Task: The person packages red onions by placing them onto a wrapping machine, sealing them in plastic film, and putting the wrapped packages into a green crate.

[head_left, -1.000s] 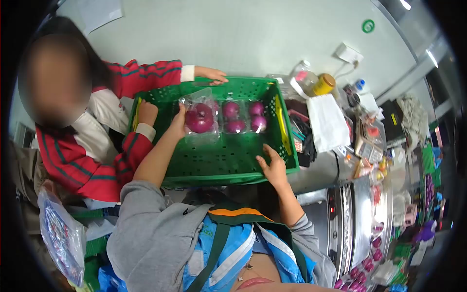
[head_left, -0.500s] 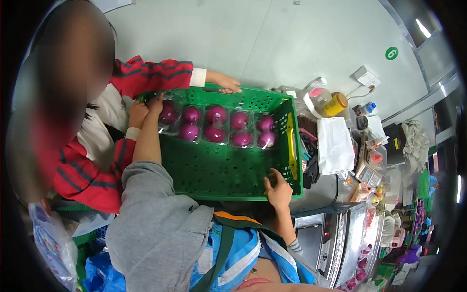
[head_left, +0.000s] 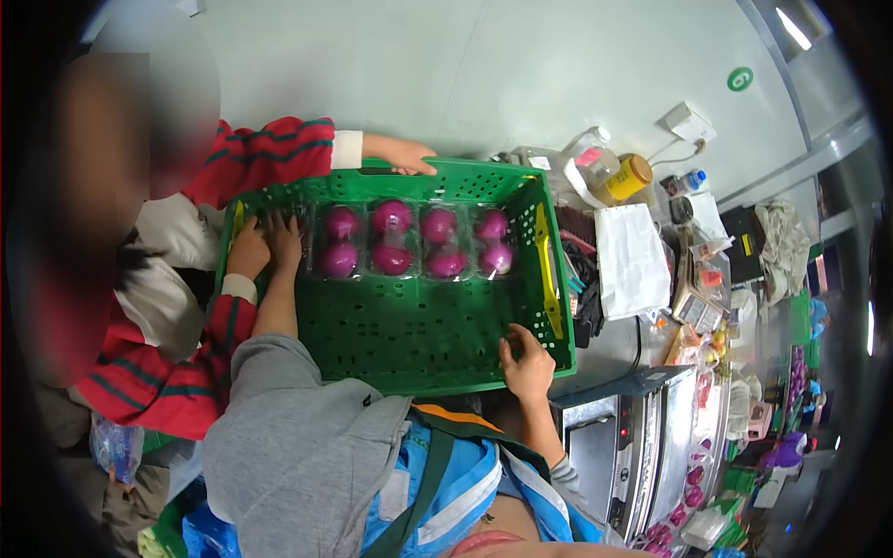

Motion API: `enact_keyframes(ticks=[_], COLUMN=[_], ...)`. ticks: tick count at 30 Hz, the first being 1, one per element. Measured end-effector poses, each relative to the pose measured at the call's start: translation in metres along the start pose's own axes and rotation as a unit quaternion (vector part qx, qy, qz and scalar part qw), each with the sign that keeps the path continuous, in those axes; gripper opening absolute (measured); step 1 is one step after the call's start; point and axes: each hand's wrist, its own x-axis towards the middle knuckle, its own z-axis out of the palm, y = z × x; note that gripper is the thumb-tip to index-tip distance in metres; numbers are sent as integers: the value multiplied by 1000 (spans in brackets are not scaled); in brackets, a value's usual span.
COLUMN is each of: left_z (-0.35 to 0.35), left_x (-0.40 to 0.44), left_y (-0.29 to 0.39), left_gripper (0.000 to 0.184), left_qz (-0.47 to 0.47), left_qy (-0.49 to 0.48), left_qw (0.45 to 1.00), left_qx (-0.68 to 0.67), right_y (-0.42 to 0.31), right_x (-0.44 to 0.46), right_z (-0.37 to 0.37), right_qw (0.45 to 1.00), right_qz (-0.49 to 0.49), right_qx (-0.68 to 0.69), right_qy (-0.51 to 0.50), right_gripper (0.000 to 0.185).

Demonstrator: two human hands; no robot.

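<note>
A green crate [head_left: 409,379] holds a row of clear plastic packs with round purple produce [head_left: 392,216] along its far side. My left hand [head_left: 285,240] is inside the crate's left end, fingers apart, just left of the packs and beside a co-worker's hand [head_left: 249,251]. Whether it touches the nearest plastic is unclear. Near the crate's front right corner is my right hand [head_left: 528,365], thumb and fingers apart, with nothing in it. The co-worker's other hand [head_left: 400,153] rests at the far rim.
The co-worker in a red and white jacket [head_left: 270,158] leans in from the left. Right of the crate are a white paper [head_left: 633,260], a yellow jar [head_left: 629,179], bottles and a calculator-like device [head_left: 699,307]. A metal machine [head_left: 642,456] stands at the lower right.
My left hand held a pack of purple produce over the crate; it then moved left and now has its fingers spread. More packs show in the row. My right hand shifted slightly nearer the front rim.
</note>
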Motion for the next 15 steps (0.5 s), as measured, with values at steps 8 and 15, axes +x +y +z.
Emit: enact_keyframes(ticks=[8, 15], left_z=[-87, -135], left_x=[-47, -240], left_y=[194, 365], left_gripper=[29, 16], left_qz=[422, 683], left_qy=[88, -266], left_qw=[865, 443], left_qx=[-258, -517], right_y=[2, 42], right_x=[-15, -176], right_z=[-18, -111], right_qw=[971, 921], right_qz=[-110, -50], right_qx=[106, 186], right_qy=[184, 339], right_gripper=[12, 9])
